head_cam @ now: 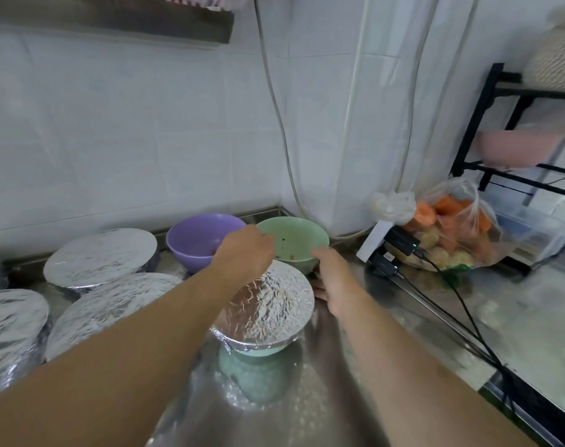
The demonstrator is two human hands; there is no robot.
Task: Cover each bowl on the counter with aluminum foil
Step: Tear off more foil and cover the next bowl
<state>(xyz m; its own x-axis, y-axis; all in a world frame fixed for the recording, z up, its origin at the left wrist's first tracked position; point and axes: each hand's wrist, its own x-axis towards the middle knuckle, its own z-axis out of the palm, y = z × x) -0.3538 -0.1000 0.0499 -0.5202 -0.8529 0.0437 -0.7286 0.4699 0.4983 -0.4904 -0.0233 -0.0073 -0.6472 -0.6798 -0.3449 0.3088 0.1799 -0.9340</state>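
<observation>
2 hands (245, 250) (332, 279) reach the uncovered green bowl (297, 240) — purple bowl (197, 237) beside it.

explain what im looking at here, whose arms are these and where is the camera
The one picture comes from a camera worn on a person's head, looking down at their own bare arms. On a steel counter stand bowls, several already covered with foil, such as the foil-covered bowl in front. Two at the back are uncovered: a purple bowl and a green bowl. The left hand reaches to the green bowl's rim, and the right hand is beside it. Neither clearly holds anything yet.
</observation>
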